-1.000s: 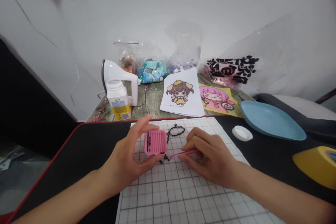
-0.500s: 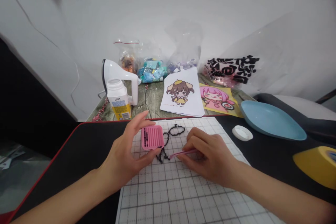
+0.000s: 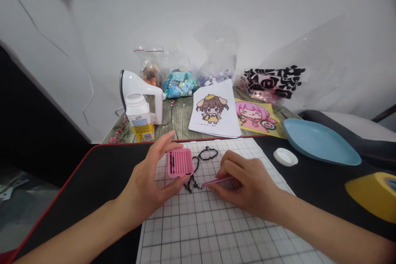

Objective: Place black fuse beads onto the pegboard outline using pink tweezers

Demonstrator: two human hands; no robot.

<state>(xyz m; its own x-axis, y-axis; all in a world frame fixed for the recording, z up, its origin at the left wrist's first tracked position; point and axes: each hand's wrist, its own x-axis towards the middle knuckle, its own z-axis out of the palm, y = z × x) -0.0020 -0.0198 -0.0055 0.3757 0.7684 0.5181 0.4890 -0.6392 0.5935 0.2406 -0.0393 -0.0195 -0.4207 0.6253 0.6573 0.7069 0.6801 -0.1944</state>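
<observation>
My left hand [image 3: 151, 173] grips a small pink ridged bead tray [image 3: 183, 162] by its edges, tilted toward me. Black beads [image 3: 172, 162] sit in the tray's left grooves, and a few lie at its lower right corner. Between the fingers of my right hand [image 3: 244, 181] is a pair of pink tweezers [image 3: 218, 180], its tip low over the white gridded pegboard [image 3: 198, 231] with a dark bead at the tip. An outline of black beads [image 3: 208, 153] stands on the board, partly hidden behind the tray.
Behind the board are a white-and-yellow bottle [image 3: 140, 119], a white handheld iron [image 3: 158, 99], a printed character sheet [image 3: 213, 111] and a yellow picture [image 3: 256, 117]. To the right lie a white cap [image 3: 285, 156], a blue tray [image 3: 321, 142] and a yellow tape roll [image 3: 374, 196].
The tweezers' tip has shifted very slightly right and down on the board. My left hand and the bead tray stay almost where they were.
</observation>
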